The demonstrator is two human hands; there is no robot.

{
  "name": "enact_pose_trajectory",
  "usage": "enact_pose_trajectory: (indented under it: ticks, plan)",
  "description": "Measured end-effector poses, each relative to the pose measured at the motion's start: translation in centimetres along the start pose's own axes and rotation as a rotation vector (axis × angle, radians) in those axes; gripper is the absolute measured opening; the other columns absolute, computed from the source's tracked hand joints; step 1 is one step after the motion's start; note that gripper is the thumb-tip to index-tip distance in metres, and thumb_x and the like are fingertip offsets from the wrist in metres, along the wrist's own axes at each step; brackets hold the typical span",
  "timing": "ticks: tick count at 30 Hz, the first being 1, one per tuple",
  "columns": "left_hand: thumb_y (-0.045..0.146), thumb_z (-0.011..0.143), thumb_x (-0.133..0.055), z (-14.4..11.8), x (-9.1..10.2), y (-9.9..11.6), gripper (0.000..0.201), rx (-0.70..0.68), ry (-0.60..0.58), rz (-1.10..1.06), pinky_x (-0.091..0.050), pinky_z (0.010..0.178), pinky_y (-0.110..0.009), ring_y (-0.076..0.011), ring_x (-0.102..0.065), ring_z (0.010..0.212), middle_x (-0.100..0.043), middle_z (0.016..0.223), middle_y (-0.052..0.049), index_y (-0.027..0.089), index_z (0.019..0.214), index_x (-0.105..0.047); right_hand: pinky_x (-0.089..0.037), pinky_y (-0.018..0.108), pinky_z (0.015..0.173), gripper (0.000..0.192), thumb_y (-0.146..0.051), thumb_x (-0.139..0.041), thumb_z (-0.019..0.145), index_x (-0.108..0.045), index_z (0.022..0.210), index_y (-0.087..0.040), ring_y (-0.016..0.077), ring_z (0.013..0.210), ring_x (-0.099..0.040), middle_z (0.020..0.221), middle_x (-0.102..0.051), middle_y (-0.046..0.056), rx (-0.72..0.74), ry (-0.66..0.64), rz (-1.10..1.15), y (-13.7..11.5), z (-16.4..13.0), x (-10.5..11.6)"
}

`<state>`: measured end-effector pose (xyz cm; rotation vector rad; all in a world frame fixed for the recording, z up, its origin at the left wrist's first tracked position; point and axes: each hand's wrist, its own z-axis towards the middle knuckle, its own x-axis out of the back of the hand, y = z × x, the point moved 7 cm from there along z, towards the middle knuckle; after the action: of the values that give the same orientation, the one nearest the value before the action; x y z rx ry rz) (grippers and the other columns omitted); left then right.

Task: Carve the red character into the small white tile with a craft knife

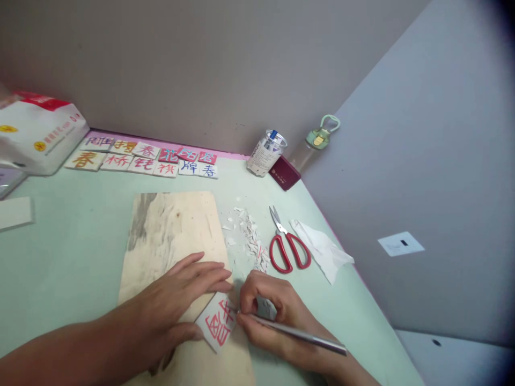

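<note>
A white square tile (215,326) with a red painted character lies tilted on a wooden board (177,225). My left hand (189,292) steadies the tile, thumb at its left corner and fingers stretched along its upper edge. In my right hand (273,311), a slim silver pen-shaped craft knife (301,333) is pinched between thumb and fingers. Its tip meets the tile's right side near the red strokes; the exact point is too small to make out. White shavings (253,241) are scattered right of the board.
Red-handled scissors (287,241) and a crumpled white tissue (322,249) lie at right. Several painted tiles (116,161) form rows along the back. A can (265,155), a dark red booklet (285,172) and a bottle (311,145) stand near the wall; a white package (44,134) is far left.
</note>
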<state>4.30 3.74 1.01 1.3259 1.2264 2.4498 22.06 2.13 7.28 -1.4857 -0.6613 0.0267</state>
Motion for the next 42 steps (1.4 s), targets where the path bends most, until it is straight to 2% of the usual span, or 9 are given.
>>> enact_pose_trajectory:
  ticks: [3, 6, 11, 17, 22, 27, 31, 36, 42]
  plan:
    - [0.022, 0.088, -0.07, -0.3, -0.2, -0.3, 0.081, 0.01, 0.017, 0.02, -0.039, 0.125, -0.057, -0.0343, -0.04, 0.155, -0.051, 0.164, -0.007, 0.033, 0.161, -0.036, -0.042, 0.027, 0.067, 0.018, -0.014, -0.065, 0.088, -0.053, 0.078, -0.023, 0.0131, 0.071, -0.051, 0.079, -0.056, -0.003, 0.017, 0.027, -0.035, -0.1, 0.0, -0.4]
    - [0.03, 0.09, -0.073, -0.3, -0.5, -0.3, 0.079, -0.031, 0.038, 0.015, -0.039, 0.124, -0.059, -0.0355, -0.044, 0.153, -0.054, 0.161, -0.008, 0.032, 0.161, -0.037, -0.042, 0.027, 0.068, 0.019, -0.014, -0.064, 0.09, -0.051, 0.078, -0.023, 0.0131, 0.072, -0.052, 0.079, -0.056, -0.003, 0.052, 0.035, -0.06, -0.1, 0.0, -0.8]
    - [0.029, 0.093, -0.072, 0.2, -0.4, -0.5, 0.073, -0.007, 0.031, -0.014, -0.038, 0.125, -0.059, -0.0344, -0.05, 0.148, -0.062, 0.153, -0.008, 0.033, 0.159, -0.041, -0.043, 0.026, 0.068, 0.018, -0.014, -0.063, 0.091, -0.051, 0.081, -0.023, 0.0131, 0.073, -0.054, 0.079, -0.056, -0.003, 0.098, 0.028, -0.096, -0.2, 0.1, -1.1]
    - [0.024, 0.092, -0.075, 0.3, -0.2, -0.5, 0.075, -0.013, -0.027, -0.033, -0.036, 0.126, -0.058, -0.0324, -0.047, 0.151, -0.058, 0.157, -0.008, 0.034, 0.157, -0.041, -0.044, 0.027, 0.067, 0.02, -0.012, -0.06, 0.092, -0.049, 0.081, -0.024, 0.0152, 0.074, -0.055, 0.079, -0.057, -0.001, 0.159, 0.033, -0.199, -0.7, 0.2, -1.3]
    - [0.021, 0.09, -0.075, 0.1, -0.3, -0.8, 0.073, 0.009, -0.033, -0.032, -0.036, 0.126, -0.057, -0.0324, -0.043, 0.153, -0.056, 0.159, -0.008, 0.034, 0.155, -0.044, -0.044, 0.027, 0.069, 0.025, -0.004, -0.058, 0.089, -0.045, 0.08, -0.024, 0.0156, 0.075, -0.054, 0.08, -0.057, 0.0, 0.215, -0.043, -0.258, -0.6, 0.0, -1.6]
    - [0.027, 0.091, -0.079, 0.2, -0.4, -1.0, 0.074, 0.009, -0.052, -0.074, -0.031, 0.128, -0.057, -0.0326, -0.041, 0.154, -0.055, 0.16, -0.006, 0.036, 0.155, -0.044, -0.044, 0.025, 0.069, 0.031, 0.003, -0.059, 0.083, -0.043, 0.08, -0.024, 0.0129, 0.074, -0.053, 0.084, -0.056, -0.002, 0.201, -0.095, -0.316, 0.0, -0.1, -1.8]
    - [0.029, 0.091, -0.081, 0.3, -0.4, -1.0, 0.078, 0.003, -0.068, -0.116, -0.025, 0.132, -0.053, -0.0294, -0.043, 0.153, -0.054, 0.161, -0.003, 0.039, 0.157, -0.04, -0.04, 0.024, 0.066, 0.03, 0.001, -0.058, 0.085, -0.041, 0.08, -0.024, 0.0124, 0.072, -0.051, 0.079, -0.052, -0.003, 0.216, -0.07, -0.294, -0.6, 0.2, -1.7]
    - [0.033, 0.093, -0.08, 0.4, -0.4, -1.2, 0.073, 0.013, -0.062, -0.12, -0.027, 0.131, -0.053, -0.031, -0.043, 0.153, -0.054, 0.16, -0.003, 0.037, 0.157, -0.044, -0.039, 0.024, 0.067, 0.031, 0.002, -0.057, 0.083, -0.041, 0.079, -0.024, 0.0121, 0.072, -0.05, 0.078, -0.051, -0.004, 0.197, -0.082, -0.241, -0.9, 0.4, -1.5]
    - [0.039, 0.093, -0.079, 0.3, -0.5, -1.5, 0.065, 0.03, -0.053, -0.125, -0.03, 0.129, -0.055, -0.033, -0.042, 0.153, -0.055, 0.159, -0.005, 0.035, 0.152, -0.051, -0.041, 0.025, 0.069, 0.023, -0.003, -0.06, 0.086, -0.048, 0.081, -0.022, 0.0131, 0.073, -0.053, 0.08, -0.054, -0.002, 0.114, -0.097, -0.192, -0.6, 0.3, -1.1]
